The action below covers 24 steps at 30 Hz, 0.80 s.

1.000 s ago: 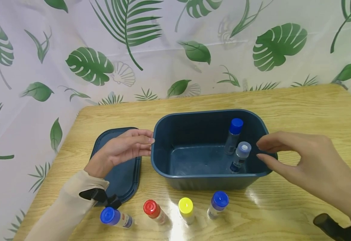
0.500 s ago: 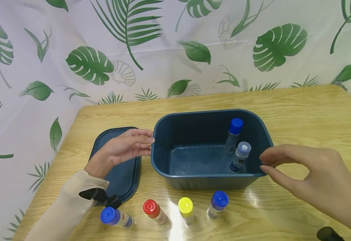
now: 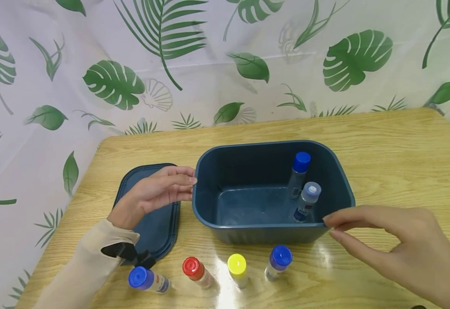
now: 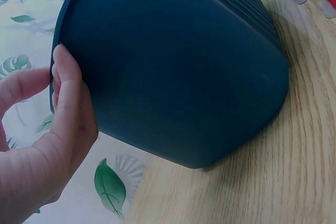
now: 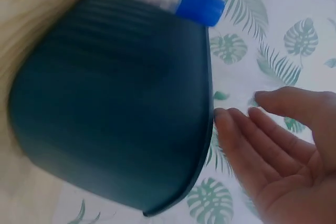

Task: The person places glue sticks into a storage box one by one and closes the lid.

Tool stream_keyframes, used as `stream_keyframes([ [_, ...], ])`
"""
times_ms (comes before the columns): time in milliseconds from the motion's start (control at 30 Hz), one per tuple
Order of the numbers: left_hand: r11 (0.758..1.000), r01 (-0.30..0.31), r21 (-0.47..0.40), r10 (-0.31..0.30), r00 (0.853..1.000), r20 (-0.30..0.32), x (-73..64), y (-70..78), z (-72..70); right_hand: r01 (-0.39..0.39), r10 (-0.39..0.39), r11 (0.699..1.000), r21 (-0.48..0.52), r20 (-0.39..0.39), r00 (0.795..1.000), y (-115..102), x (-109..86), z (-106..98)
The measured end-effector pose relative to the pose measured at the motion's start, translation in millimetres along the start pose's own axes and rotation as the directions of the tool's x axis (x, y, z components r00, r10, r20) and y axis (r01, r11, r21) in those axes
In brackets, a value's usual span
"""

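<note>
A dark blue plastic bin point(image 3: 267, 235) stands on the table. My left hand point(image 3: 161, 191) pinches its left rim; in the left wrist view the thumb and fingers point(image 4: 68, 87) lie on either side of the rim. By the front right corner hovers my right hand point(image 3: 398, 244), thumb and fingertips apart and holding nothing; the right wrist view has its fingertips point(image 5: 223, 116) right at the rim. Inside the bin, at its right end, are a blue-capped glue bottle point(image 3: 297, 176) and a glue bottle with a pale translucent cap point(image 3: 307, 201).
Along the front stand a blue-capped bottle point(image 3: 149, 279), a red-capped bottle point(image 3: 197, 271), a yellow-capped bottle point(image 3: 238, 269) and another blue-capped bottle point(image 3: 278, 262). A dark blue lid point(image 3: 159, 225) lies left of the bin, partly under my left forearm. Leaf-patterned cloth point(image 3: 209, 64) hangs behind the table.
My right hand has come down and toward me, from beside the bin's right rim to its front right corner. The left hand and the bottles have stayed put.
</note>
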<state>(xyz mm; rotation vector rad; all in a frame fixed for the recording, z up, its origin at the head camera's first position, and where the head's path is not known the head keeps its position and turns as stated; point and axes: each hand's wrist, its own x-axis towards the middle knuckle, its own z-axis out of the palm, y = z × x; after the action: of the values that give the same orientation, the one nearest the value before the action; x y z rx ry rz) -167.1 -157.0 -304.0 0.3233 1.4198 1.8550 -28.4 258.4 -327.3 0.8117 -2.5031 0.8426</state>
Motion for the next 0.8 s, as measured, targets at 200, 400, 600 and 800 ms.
stream_keyframes([
  [200,0.999,-0.032,-0.004,0.032,0.999,0.040,0.2,-2.4,-2.6,0.024,-0.056,0.970,0.243,0.127,0.990,32.1,-28.7,26.6],
  [400,0.997,-0.070,-0.007,0.071,0.996,0.061,1.8,-7.2,-3.2,0.001,-0.053,0.958,0.285,0.174,0.983,-56.1,27.8,3.4],
  [600,0.995,-0.104,-0.004,0.104,0.992,0.069,3.0,-10.9,-4.7,0.014,-0.062,0.950,0.313,0.143,0.988,-68.2,34.1,11.2],
  [800,0.991,-0.133,-0.004,0.133,0.986,0.096,4.1,-13.9,-7.3,0.055,-0.106,0.921,0.386,0.113,0.988,-65.5,35.0,19.4],
])
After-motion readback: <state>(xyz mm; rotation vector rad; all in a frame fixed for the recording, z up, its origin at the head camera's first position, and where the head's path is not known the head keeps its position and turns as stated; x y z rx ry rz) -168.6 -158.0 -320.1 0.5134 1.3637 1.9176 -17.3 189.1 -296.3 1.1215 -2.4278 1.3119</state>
